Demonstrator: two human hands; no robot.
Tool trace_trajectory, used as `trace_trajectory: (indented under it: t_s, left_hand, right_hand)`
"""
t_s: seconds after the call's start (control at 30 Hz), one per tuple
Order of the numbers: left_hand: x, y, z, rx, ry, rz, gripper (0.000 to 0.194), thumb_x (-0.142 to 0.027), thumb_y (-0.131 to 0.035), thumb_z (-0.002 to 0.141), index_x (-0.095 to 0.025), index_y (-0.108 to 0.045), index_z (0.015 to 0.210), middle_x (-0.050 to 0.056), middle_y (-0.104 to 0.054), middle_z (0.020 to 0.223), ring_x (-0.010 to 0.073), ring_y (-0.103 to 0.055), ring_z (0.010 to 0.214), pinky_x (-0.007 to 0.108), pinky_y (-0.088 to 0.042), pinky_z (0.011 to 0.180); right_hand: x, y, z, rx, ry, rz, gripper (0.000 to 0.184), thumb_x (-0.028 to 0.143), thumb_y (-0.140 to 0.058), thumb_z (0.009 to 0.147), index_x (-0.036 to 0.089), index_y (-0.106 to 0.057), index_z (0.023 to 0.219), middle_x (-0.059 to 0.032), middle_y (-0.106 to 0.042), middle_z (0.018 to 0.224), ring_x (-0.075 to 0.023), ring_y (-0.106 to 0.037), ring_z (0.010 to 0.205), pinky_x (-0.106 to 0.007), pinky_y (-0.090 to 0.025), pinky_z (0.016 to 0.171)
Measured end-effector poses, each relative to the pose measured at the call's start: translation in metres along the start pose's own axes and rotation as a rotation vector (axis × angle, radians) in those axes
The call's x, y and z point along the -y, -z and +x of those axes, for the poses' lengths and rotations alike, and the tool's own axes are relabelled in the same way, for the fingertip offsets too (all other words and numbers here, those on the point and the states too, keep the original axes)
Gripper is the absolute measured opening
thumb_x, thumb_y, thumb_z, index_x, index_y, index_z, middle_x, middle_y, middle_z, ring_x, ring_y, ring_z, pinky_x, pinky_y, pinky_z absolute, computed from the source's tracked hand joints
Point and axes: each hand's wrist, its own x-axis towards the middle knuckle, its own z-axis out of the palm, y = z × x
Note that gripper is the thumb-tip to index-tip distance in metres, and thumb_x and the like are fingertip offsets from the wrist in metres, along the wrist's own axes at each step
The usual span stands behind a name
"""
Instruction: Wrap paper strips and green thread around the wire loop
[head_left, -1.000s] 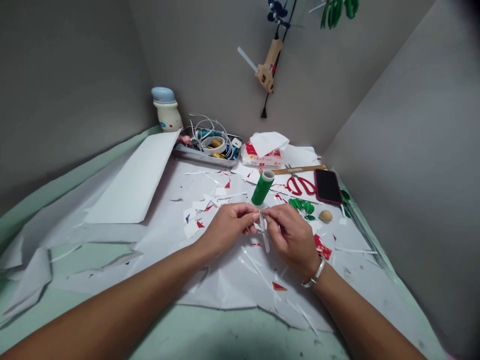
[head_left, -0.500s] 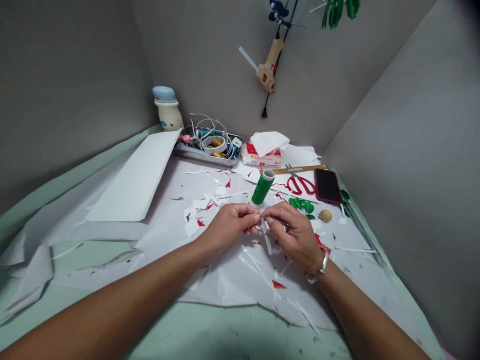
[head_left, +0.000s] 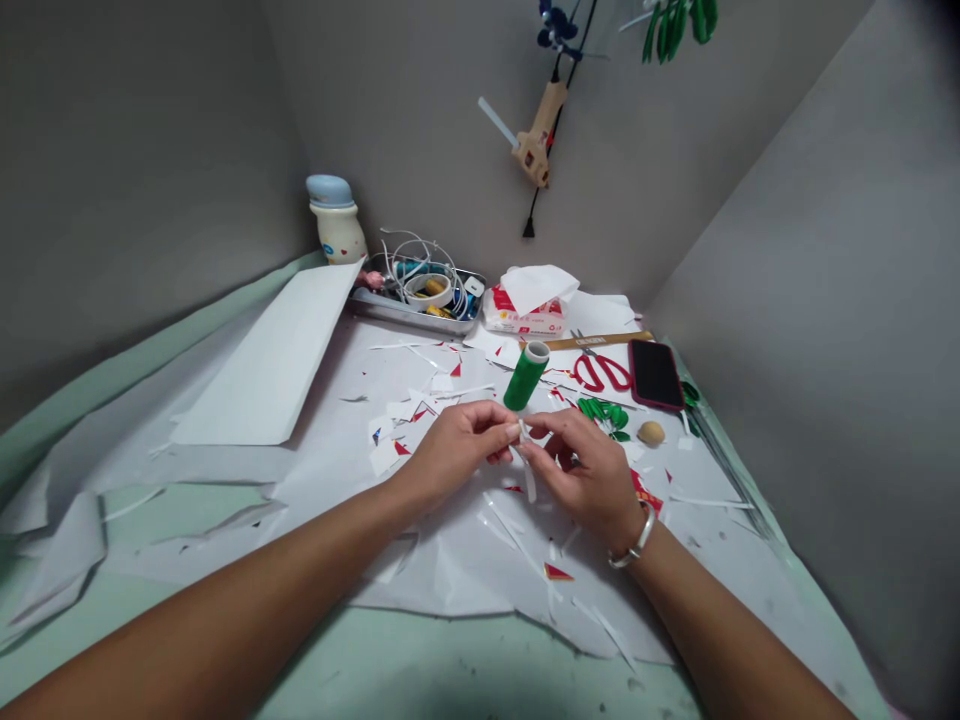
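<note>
A narrow white strip (head_left: pixel 532 484), probably paper, hangs down between my hands. My left hand (head_left: pixel 469 442) pinches its upper end between thumb and forefinger. The thumb and forefinger of my right hand (head_left: pixel 589 470) close on the same small piece from the other side, and a silver bracelet (head_left: pixel 636 540) circles that wrist. Just beyond my fingertips a spool of green thread (head_left: pixel 526 376) stands upright, leaning slightly in view. Green leaf-shaped pieces (head_left: pixel 604 412) lie past my right hand, close to a small tan ball (head_left: pixel 651 433).
Paper scraps (head_left: pixel 386 450) litter the white sheet. Behind are red-handled scissors (head_left: pixel 600 372), a phone (head_left: pixel 655 373), a ruler (head_left: pixel 600 341), a tissue pack (head_left: pixel 525 312) and a metal tray (head_left: pixel 420 315). White card (head_left: pixel 262 370) lies left. A glue gun (head_left: pixel 538 135) hangs on the wall.
My right fingers have shifted slightly around the top of the white strip, which now shows a bent end at the fingertips. My left hand has barely moved.
</note>
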Motion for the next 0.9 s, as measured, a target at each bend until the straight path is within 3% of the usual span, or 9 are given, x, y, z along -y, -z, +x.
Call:
trace_trajectory:
  t_s: [0.23, 0.37, 0.6, 0.9]
  left_hand:
    - [-0.0013, -0.0025, -0.0010, -0.029, -0.015, 0.025, 0.015, -0.031, -0.060, 0.083, -0.017, -0.061, 0.079, -0.001, -0.061, 0.067, 0.0101, -0.054, 0.062, 0.023, -0.040, 0.063]
    - [-0.0009, -0.0034, -0.0013, -0.049, -0.016, 0.033, 0.015, -0.032, -0.059, 0.083, -0.017, -0.060, 0.079, -0.002, -0.059, 0.064, 0.0102, -0.053, 0.060, 0.024, -0.040, 0.061]
    - [-0.0018, -0.0055, -0.0020, -0.070, -0.024, 0.060, 0.009, -0.026, -0.060, 0.081, -0.017, -0.059, 0.080, -0.003, -0.057, 0.064, 0.0092, -0.052, 0.058, 0.023, -0.040, 0.060]
    - [-0.0074, -0.0082, -0.0036, -0.122, 0.021, 0.068, 0.011, -0.026, -0.062, 0.078, -0.016, -0.058, 0.075, -0.002, -0.059, 0.061, 0.0107, -0.055, 0.056, 0.024, -0.042, 0.060]
  right_hand:
    - [-0.0022, -0.0029, -0.0012, -0.025, 0.056, -0.143, 0.017, 0.024, -0.055, 0.090, 0.021, -0.064, 0.104, -0.0037, -0.070, 0.087, -0.0140, -0.063, 0.072, -0.026, -0.050, 0.066]
    - [-0.0013, -0.0045, -0.0028, -0.036, 0.020, -0.210, 0.028, 0.028, -0.055, 0.091, 0.021, -0.059, 0.117, -0.0032, -0.070, 0.086, -0.0115, -0.060, 0.060, -0.025, -0.048, 0.058]
    - [-0.0006, -0.0034, -0.0029, -0.064, 0.102, -0.287, 0.012, 0.023, -0.058, 0.090, 0.020, -0.064, 0.100, -0.0052, -0.070, 0.093, -0.0145, -0.066, 0.080, -0.025, -0.049, 0.066]
    - [0.0016, -0.0004, -0.0046, -0.054, 0.169, -0.442, 0.018, 0.021, -0.056, 0.090, 0.021, -0.062, 0.107, -0.0042, -0.071, 0.092, -0.0137, -0.064, 0.071, -0.026, -0.044, 0.060]
